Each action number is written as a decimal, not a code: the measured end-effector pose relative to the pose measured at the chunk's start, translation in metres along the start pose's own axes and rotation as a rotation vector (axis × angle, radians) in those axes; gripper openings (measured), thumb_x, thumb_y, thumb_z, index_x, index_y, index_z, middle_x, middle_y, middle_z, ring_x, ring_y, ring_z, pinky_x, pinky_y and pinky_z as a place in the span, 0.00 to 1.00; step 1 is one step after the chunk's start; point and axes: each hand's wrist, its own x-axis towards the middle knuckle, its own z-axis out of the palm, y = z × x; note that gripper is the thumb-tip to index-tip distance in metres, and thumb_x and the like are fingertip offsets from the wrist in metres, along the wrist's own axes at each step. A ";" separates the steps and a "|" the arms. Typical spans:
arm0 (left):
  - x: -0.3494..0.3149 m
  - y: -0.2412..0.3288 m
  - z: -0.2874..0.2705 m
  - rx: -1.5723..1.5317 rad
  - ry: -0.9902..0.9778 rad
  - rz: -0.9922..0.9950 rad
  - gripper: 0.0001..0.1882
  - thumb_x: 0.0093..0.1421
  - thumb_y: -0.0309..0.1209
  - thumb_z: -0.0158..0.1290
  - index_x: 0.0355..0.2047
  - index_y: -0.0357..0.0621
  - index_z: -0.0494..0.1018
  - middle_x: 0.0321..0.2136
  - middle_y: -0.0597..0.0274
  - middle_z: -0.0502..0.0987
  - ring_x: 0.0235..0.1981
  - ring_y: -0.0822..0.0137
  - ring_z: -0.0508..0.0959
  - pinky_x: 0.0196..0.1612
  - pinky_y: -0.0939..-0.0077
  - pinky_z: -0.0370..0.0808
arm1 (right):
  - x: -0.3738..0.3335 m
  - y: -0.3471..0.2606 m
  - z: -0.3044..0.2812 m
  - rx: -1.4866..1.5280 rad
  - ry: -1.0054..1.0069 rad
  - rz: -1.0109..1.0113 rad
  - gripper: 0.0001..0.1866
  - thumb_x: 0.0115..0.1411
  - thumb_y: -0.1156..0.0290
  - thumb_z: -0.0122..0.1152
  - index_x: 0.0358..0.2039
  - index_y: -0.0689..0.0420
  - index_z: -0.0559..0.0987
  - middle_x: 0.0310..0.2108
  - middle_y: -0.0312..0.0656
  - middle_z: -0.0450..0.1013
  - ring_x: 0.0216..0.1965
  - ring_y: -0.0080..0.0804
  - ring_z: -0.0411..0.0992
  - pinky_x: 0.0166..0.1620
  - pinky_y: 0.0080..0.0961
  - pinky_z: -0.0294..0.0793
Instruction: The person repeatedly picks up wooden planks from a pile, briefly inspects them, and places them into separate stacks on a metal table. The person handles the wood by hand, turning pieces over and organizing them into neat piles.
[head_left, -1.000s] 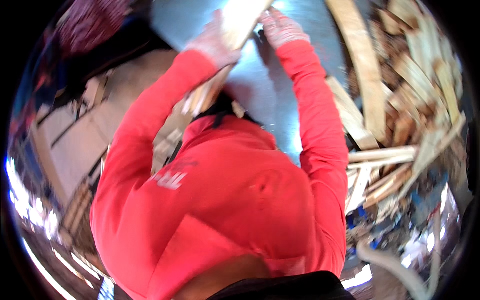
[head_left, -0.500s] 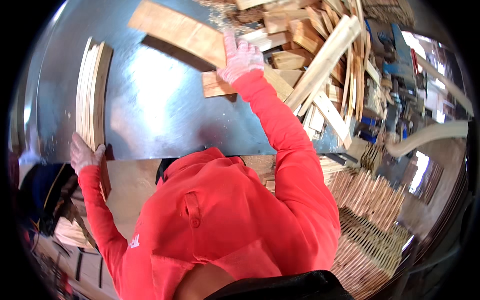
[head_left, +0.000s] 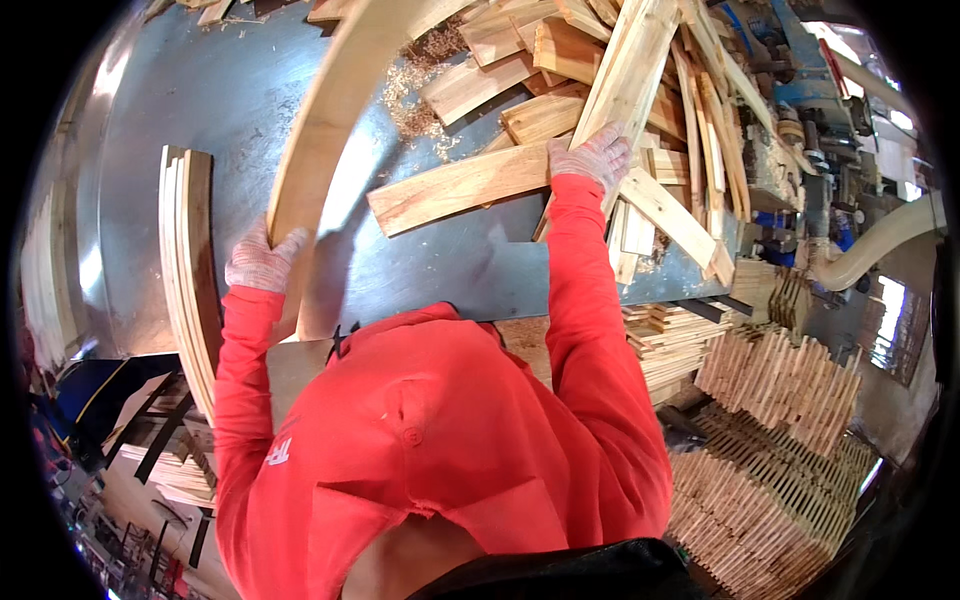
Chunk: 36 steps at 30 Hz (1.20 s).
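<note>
The left hand (head_left: 265, 262), no longer holding the strip stack (head_left: 190, 240), is clamping a long plank (head_left: 328, 125) over the desk (head_left: 225, 85), its long axis pointing away, slightly right; the right hand (head_left: 592, 160) is touching boards (head_left: 465, 186), grip hard to tell.

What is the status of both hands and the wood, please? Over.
Left hand holding long board. Right hand at loose board pile, grip unclear. Pile and wood shavings clutter metal table, possibly in the way.
</note>
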 end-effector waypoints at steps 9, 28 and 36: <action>0.007 -0.090 0.005 0.619 0.009 -0.614 0.30 0.57 0.47 0.56 0.54 0.45 0.65 0.46 0.46 0.76 0.48 0.44 0.76 0.50 0.52 0.72 | 0.001 0.080 -0.012 1.230 -0.471 -0.081 0.44 0.45 0.68 0.65 0.63 0.56 0.57 0.55 0.48 0.67 0.52 0.49 0.70 0.52 0.43 0.73; -0.020 0.006 0.129 -0.977 -0.420 -0.173 0.31 0.56 0.42 0.61 0.57 0.40 0.67 0.45 0.57 0.77 0.43 0.63 0.78 0.50 0.69 0.73 | -0.090 -0.101 0.037 1.339 -1.011 -0.118 0.32 0.63 0.50 0.56 0.59 0.61 0.65 0.49 0.45 0.72 0.49 0.34 0.73 0.55 0.30 0.71; -0.033 0.006 0.142 -1.133 -0.241 -0.168 0.35 0.53 0.33 0.63 0.60 0.37 0.63 0.50 0.57 0.74 0.51 0.66 0.73 0.55 0.69 0.69 | -0.122 -0.078 0.007 0.530 -0.004 -0.518 0.44 0.57 0.42 0.56 0.63 0.63 0.60 0.60 0.51 0.62 0.59 0.45 0.62 0.62 0.38 0.61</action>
